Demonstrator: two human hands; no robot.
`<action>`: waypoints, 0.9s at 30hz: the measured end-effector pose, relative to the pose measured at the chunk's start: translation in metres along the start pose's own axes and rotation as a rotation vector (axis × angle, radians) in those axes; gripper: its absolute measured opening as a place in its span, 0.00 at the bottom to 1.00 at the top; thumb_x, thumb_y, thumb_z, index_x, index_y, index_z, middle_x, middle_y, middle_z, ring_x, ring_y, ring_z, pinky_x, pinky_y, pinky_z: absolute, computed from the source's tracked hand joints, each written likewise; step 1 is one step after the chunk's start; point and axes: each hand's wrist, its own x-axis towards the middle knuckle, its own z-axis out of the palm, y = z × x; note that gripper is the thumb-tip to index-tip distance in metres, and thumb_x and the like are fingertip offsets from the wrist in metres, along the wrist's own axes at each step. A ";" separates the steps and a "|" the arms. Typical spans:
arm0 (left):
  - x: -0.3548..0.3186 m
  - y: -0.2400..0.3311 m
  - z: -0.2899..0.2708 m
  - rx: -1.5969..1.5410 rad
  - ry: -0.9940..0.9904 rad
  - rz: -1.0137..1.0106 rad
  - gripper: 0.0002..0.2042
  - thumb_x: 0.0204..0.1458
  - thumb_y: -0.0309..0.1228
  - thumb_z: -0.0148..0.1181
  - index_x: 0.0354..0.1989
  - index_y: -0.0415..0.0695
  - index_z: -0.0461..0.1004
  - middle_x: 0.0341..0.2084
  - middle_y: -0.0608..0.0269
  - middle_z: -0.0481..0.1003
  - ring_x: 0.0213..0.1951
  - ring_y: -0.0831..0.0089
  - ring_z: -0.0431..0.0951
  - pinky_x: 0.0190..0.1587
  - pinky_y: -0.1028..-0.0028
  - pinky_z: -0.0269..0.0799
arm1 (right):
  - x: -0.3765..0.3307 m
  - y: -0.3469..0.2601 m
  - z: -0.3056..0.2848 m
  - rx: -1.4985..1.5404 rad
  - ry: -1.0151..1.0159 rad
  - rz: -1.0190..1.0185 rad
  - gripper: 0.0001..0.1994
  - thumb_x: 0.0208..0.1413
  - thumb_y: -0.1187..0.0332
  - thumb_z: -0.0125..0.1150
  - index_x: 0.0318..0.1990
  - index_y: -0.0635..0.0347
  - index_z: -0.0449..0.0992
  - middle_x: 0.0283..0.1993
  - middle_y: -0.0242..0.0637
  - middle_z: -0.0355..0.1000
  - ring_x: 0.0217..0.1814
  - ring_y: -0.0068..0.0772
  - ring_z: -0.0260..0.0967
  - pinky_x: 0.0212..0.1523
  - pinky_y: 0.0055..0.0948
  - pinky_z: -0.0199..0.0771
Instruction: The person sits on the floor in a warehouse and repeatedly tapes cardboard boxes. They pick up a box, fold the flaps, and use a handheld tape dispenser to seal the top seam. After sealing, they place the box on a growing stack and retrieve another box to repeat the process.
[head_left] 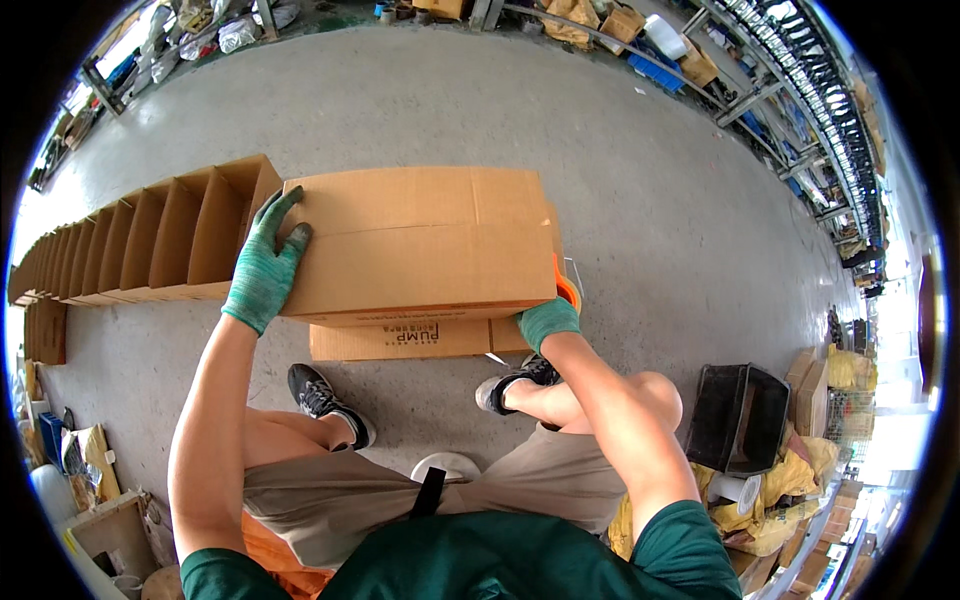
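A large closed cardboard box [400, 240] lies in front of me, a lengthwise seam across its top. My left hand [266, 262], in a green knitted glove, grips its left edge with the thumb on the top face. At the near right corner is my gloved right hand [549, 322], its fingers mostly hidden. It closes on an orange tool [567, 287] with a thin wire frame, which looks like a tape dispenser; the box hides most of it. Beneath the large box, another printed cardboard box [400, 341] shows along its near side.
Open, upright cardboard boxes [180, 235] stand in a long row to the left. A black plastic bin [738, 418] sits at my right beside yellow sacks [775, 500]. Metal racks [760, 100] line the far right. My shoes [325, 402] flank the near side of the boxes.
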 end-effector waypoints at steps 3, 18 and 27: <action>-0.009 -0.010 -0.016 0.055 0.021 -0.072 0.25 0.63 0.31 0.58 0.69 0.53 0.64 0.70 0.55 0.61 0.69 0.58 0.62 0.72 0.63 0.58 | -0.011 -0.038 -0.056 0.307 0.105 -0.034 0.21 0.60 0.63 0.60 0.62 0.52 0.73 0.57 0.38 0.77 0.58 0.41 0.74 0.58 0.34 0.72; -0.006 0.003 -0.007 0.022 -0.006 -0.051 0.26 0.63 0.34 0.59 0.70 0.51 0.63 0.65 0.50 0.68 0.66 0.59 0.66 0.70 0.65 0.59 | -0.004 -0.147 -0.282 0.782 -0.271 -0.796 0.31 0.55 0.50 0.69 0.60 0.63 0.76 0.54 0.39 0.77 0.54 0.29 0.74 0.58 0.31 0.75; -0.014 0.051 0.002 0.424 0.324 0.294 0.22 0.59 0.28 0.61 0.63 0.43 0.68 0.57 0.50 0.72 0.54 0.54 0.75 0.57 0.64 0.74 | 0.010 -0.113 -0.276 0.690 -0.340 -0.717 0.38 0.50 0.43 0.71 0.60 0.65 0.75 0.50 0.39 0.78 0.51 0.29 0.74 0.55 0.31 0.75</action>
